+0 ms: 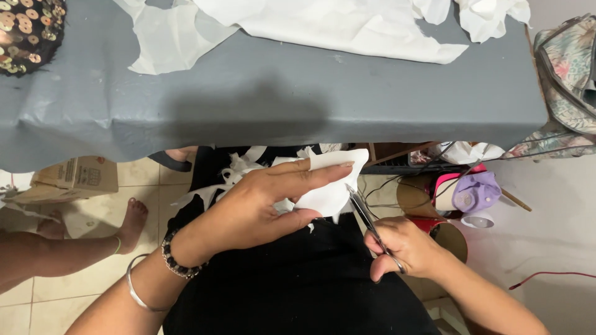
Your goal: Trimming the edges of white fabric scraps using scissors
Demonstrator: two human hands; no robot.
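Just below the table's front edge, a small piece of white fabric (327, 186) is held over a lap covered in black cloth (298, 285). The left hand (261, 205) pinches the fabric between thumb and outstretched fingers, which lie pressed together along its top. The right hand (403, 248) grips a pair of scissors (367, 218), fingers curled through the handles, the blades touching the fabric's right edge. A beaded bracelet (177, 263) and a silver bangle (138, 291) circle the left wrist. More white scraps (239, 167) rest on the lap. Above, the grey table (279, 105) carries larger white sheets (323, 28) and a black sequined piece (28, 31). Another person's bare feet (127, 223) rest on the tiled floor at left, near a cardboard box (77, 177).
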